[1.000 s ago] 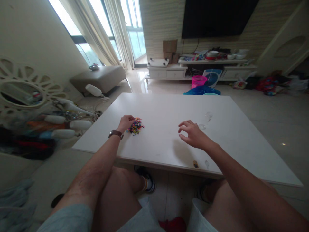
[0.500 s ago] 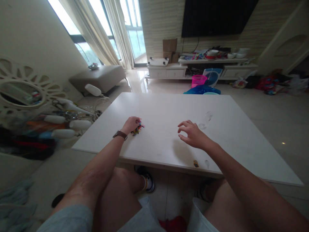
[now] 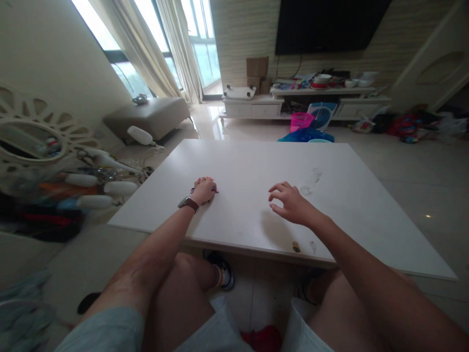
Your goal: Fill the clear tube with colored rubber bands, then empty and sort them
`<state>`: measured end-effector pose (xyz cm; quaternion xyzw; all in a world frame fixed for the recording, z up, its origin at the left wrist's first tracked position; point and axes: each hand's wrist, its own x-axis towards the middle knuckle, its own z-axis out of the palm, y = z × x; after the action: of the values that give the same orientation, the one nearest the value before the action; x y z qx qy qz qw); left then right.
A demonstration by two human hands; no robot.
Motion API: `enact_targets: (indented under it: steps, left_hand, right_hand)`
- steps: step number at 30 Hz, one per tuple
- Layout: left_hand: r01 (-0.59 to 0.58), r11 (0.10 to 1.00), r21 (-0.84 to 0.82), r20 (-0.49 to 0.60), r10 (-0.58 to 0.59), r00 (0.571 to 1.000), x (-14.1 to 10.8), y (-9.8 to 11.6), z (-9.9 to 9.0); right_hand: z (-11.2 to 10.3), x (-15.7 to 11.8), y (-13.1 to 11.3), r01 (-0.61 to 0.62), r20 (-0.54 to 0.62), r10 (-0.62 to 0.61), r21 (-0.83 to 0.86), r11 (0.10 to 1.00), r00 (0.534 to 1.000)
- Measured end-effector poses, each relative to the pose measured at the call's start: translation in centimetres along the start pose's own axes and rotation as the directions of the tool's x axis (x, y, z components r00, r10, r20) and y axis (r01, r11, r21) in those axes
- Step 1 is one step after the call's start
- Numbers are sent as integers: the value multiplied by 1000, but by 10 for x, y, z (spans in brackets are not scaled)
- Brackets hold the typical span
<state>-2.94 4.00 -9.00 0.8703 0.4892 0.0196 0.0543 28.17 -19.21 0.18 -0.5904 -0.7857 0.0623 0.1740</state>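
Observation:
My left hand, with a brown-strapped watch at the wrist, lies palm down over a small pile of colourful pieces on the white table. Bits of the pile stick out past the fingers and at both sides; the fingertips are hidden. My right hand hovers above the table with its fingers bent and apart, holding nothing. Below it, near the front edge, lie a small yellow and dark figure piece and a small clear piece. Two clear plastic pieces lie beyond the right hand.
White lamp parts and a round mirror crowd the floor on the left. Behind the table stand a pink basket, a blue plastic bag and a low white cabinet. My knees are under the front edge.
My left hand has shifted forward over the pile and turned palm down, covering most of the pieces that showed beside it. The right hand has hardly moved.

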Motion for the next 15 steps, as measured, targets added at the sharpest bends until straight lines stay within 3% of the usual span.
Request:
enact_targets:
  steps: [7, 15]
  left_hand:
    - [18, 1000, -20, -44, -19, 999, 6, -2, 1]
    - [55, 995, -87, -34, -58, 998, 6, 6, -15]
  right_hand:
    - [-2, 0, -1, 3, 8, -3, 8, 1000, 1000]
    - [-1, 0, -1, 9, 22, -10, 17, 1000, 1000]
